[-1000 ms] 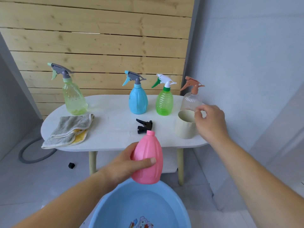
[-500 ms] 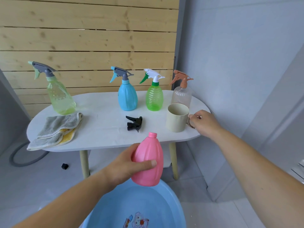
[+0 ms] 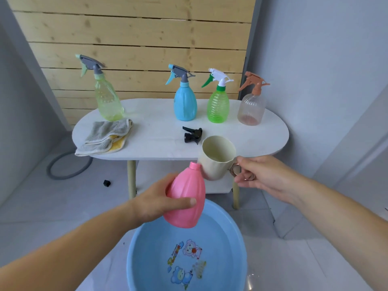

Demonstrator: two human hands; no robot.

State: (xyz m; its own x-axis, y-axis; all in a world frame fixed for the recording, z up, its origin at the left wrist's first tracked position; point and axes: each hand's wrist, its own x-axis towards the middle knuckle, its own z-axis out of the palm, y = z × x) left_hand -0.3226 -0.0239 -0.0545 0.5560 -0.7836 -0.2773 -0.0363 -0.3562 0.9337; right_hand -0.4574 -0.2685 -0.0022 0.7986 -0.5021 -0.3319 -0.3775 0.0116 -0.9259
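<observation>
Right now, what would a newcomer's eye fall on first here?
First comes the pink bottle, capless, which the left hand grips above a blue basin on the floor. The right hand holds a cream cup by its handle, right beside the bottle's open neck. Behind them, four coloured spray bottles stand in a row on a white table.

even, bright daylight, soft faint shadows under the white table (image 3: 262, 141). slight glare on floor tiles (image 3: 252, 278) lower right. wide-angle bending at edges, mild softness overall.
</observation>
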